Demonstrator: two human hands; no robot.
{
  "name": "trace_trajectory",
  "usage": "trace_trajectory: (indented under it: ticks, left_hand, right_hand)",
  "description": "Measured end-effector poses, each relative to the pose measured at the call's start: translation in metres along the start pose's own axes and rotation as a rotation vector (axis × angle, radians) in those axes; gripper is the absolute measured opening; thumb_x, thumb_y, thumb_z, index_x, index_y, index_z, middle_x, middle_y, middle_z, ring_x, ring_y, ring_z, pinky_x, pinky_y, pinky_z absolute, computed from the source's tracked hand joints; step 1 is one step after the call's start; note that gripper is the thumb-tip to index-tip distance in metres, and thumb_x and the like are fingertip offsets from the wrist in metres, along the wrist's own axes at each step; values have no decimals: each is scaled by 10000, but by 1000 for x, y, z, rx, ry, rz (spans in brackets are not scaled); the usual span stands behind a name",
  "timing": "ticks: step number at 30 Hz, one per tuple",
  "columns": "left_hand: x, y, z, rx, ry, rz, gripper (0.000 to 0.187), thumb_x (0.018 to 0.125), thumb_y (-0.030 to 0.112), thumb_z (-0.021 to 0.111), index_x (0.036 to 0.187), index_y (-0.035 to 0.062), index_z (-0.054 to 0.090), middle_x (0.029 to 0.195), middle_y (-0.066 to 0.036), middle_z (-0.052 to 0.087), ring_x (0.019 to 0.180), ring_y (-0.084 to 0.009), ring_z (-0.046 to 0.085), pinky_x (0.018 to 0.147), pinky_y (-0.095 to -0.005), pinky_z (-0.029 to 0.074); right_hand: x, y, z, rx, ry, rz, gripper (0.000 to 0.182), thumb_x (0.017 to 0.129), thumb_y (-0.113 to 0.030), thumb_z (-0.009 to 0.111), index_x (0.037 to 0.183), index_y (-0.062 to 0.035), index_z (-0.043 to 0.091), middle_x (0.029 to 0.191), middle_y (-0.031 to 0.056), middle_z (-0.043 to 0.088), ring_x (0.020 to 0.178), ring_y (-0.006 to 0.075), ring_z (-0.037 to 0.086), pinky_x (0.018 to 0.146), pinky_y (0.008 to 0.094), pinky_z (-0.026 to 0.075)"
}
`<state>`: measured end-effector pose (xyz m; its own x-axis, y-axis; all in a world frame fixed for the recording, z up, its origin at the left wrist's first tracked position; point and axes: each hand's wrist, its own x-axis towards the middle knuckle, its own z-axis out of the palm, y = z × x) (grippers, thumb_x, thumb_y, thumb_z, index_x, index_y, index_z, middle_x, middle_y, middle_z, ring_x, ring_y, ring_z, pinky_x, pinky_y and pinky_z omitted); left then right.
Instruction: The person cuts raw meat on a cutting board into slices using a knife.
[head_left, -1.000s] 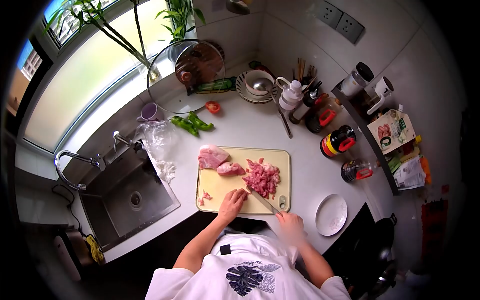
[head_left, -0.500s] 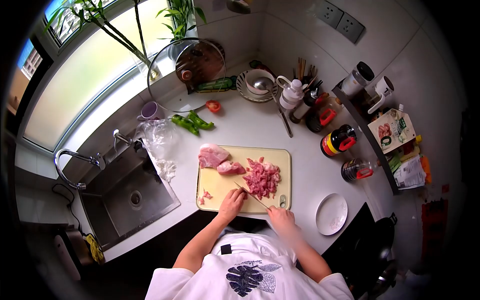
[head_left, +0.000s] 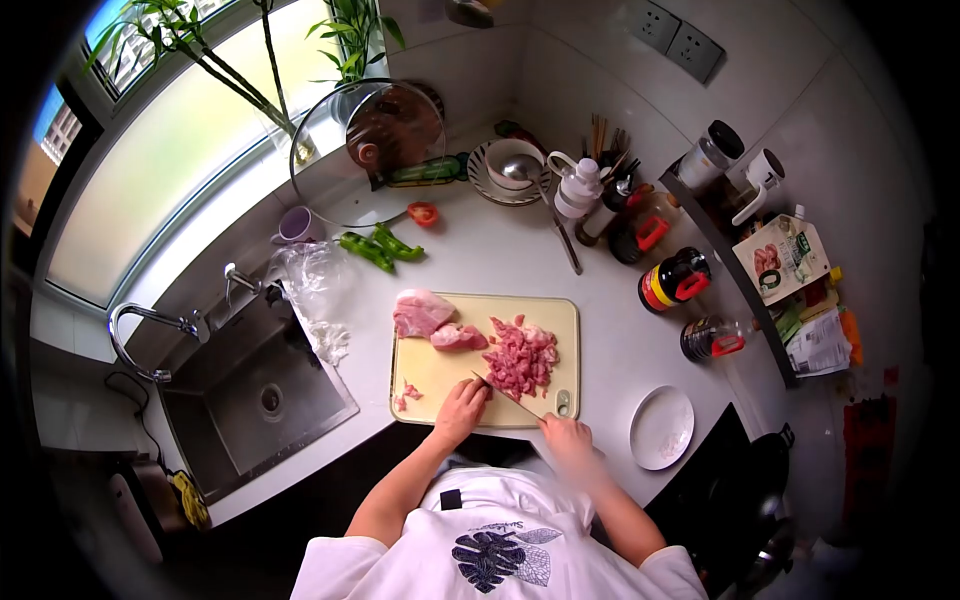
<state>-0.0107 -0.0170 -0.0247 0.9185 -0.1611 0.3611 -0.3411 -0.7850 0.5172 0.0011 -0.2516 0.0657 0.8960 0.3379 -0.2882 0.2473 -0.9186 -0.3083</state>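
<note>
My right hand (head_left: 567, 436) is wrapped round the handle of a knife (head_left: 512, 400), whose blade points up and left over the front of a cream cutting board (head_left: 440, 385). My left hand (head_left: 463, 409) rests on the board beside the blade, fingers bent together; whatever lies under them is too small to make out. Behind the blade is a pile of cut raw meat (head_left: 521, 358). Larger pieces of meat (head_left: 422, 314) lie at the board's back left, and small scraps (head_left: 407, 396) at its left front.
Left of the board are a sink (head_left: 262, 402) and a plastic bag (head_left: 312, 275). Green peppers (head_left: 368, 251), half a tomato (head_left: 423, 214) and a bowl (head_left: 512, 165) stand behind. Sauce bottles (head_left: 672, 283) and a white plate (head_left: 662, 428) are on the right, near a black stove (head_left: 705, 500).
The view has shifted very slightly. Both hands keep nearly the same place, and the knife has moved only a little beside my left fingers.
</note>
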Motion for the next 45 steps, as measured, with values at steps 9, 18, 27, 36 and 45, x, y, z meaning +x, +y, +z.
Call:
trace_trajectory:
  ticks: [9, 18, 27, 36, 45]
  left_hand:
    - [-16, -4, 3, 7, 43, 7, 382, 794, 67, 656, 1173, 38, 614, 1213, -106, 600, 1119, -300, 574, 961, -399, 483]
    - [-21, -4, 7, 58, 3, -8, 392, 826, 88, 643, 1214, 39, 611, 1264, -95, 595, 1130, -293, 570, 969, -398, 477]
    - [-15, -3, 4, 76, 16, -13, 338, 819, 80, 646, 1153, 28, 637, 1194, -107, 614, 1102, -289, 575, 952, -384, 481]
    - [-17, -2, 5, 100, 23, -26, 325, 808, 91, 660, 1127, 29, 642, 1140, -98, 614, 1102, -285, 568, 951, -378, 480]
    - [-15, -1, 1, 38, -5, -42, 387, 813, 88, 656, 1198, 73, 625, 1225, -84, 606, 1100, -289, 564, 949, -405, 471]
  right_hand:
    - [21, -16, 6, 170, 127, -17, 289, 950, -344, 606, 899, -71, 688, 759, 172, 680, 736, 379, 674, 661, 488, 523]
    - [-20, -9, -18, 101, 117, -18, 250, 943, -311, 614, 891, -77, 687, 765, 169, 682, 702, 392, 671, 622, 498, 527]
    - [25, -42, 13, -8, 52, -68, 217, 950, -251, 578, 868, -60, 640, 766, 177, 674, 715, 370, 693, 638, 487, 543]
    - [-22, -7, -11, -44, -24, 39, 210, 954, -254, 566, 941, -57, 640, 806, 195, 673, 748, 389, 698, 663, 505, 549]
    - [37, -34, 12, 66, 113, -58, 280, 954, -324, 594, 878, -65, 668, 740, 175, 674, 707, 388, 675, 662, 490, 536]
